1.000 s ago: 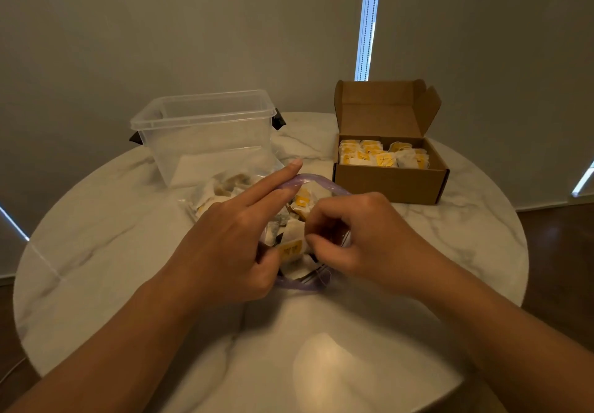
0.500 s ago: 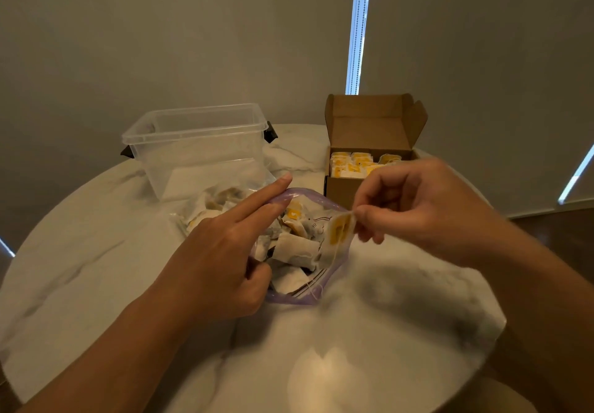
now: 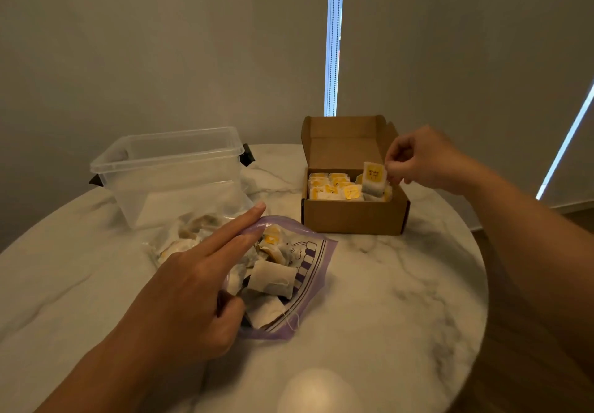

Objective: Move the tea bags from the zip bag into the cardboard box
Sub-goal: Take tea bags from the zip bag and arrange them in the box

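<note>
A clear zip bag (image 3: 308, 271) with a purple rim lies open in the middle of the table, holding several tea bags (image 3: 273, 279). My left hand (image 3: 193, 290) grips the bag's near edge, index finger stretched along its mouth. The open cardboard box (image 3: 353, 216) stands behind and right of it, rows of yellow-tagged tea bags inside. My right hand (image 3: 421, 160) pinches one tea bag (image 3: 373, 179) by its top corner, hanging just over the box's right end.
A clear plastic tub (image 3: 167, 168) with black clips stands at the back left, touching the zip bag's far end. The round marble table (image 3: 401, 300) drops off close on the right. Grey blinds hang behind.
My right hand has pulled a tea bag out of the zip bag and carried it up and right to the box. My left hand has stayed on the bag.
</note>
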Tool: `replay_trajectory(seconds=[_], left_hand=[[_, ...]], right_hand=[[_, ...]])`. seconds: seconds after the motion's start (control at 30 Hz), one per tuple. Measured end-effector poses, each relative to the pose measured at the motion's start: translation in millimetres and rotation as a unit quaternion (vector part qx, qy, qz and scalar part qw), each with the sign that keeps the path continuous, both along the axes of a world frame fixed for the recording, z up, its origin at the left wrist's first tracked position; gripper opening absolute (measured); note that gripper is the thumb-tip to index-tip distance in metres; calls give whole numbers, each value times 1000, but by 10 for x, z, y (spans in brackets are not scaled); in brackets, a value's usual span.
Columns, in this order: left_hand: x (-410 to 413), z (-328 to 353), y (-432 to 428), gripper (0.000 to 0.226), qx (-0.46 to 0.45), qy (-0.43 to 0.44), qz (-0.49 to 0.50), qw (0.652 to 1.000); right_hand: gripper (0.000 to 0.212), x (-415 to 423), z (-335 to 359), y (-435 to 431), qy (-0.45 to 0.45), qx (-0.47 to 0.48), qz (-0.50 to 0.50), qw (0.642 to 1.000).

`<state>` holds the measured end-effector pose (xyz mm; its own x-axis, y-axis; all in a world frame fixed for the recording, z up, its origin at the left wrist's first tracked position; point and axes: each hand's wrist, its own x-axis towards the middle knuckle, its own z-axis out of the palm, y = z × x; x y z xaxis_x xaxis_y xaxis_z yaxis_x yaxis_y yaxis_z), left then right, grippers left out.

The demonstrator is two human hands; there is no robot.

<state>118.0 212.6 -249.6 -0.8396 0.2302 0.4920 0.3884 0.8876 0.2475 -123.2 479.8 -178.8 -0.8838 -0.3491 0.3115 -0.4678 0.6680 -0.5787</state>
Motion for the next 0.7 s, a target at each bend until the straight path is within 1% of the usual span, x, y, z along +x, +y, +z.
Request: replay_trajectory(seconds=[0.1, 0.2, 0.37, 0.43, 0.5, 0.6, 0.7], left_hand=[[-4, 4, -5, 72, -1, 9, -3, 1000], [-6, 11, -8, 73, -5, 13, -3, 1000], [2, 20, 8, 74, -9, 3, -4, 1000], [3, 16, 10, 74, -10, 1, -7, 1000], [5, 13, 7, 73, -7, -5, -10, 1000], [6, 4, -5, 72, -3, -3, -7, 1000], [-2, 1, -17, 72, -8, 9, 0, 1000]], right_hand=[[5, -83, -87, -21, -18, 30, 9, 999], [7, -153, -113, -58, -26, 74, 12, 997], [12, -305, -164, -143, 23, 144, -40, 988], [8, -360, -197, -168, 39, 162, -65, 984], [2, -393, -232, -190, 54, 173, -86, 980], [3, -410, -284, -199, 93, 163, -115, 975], [7, -361, -283, -167, 146, 143, -122, 971]])
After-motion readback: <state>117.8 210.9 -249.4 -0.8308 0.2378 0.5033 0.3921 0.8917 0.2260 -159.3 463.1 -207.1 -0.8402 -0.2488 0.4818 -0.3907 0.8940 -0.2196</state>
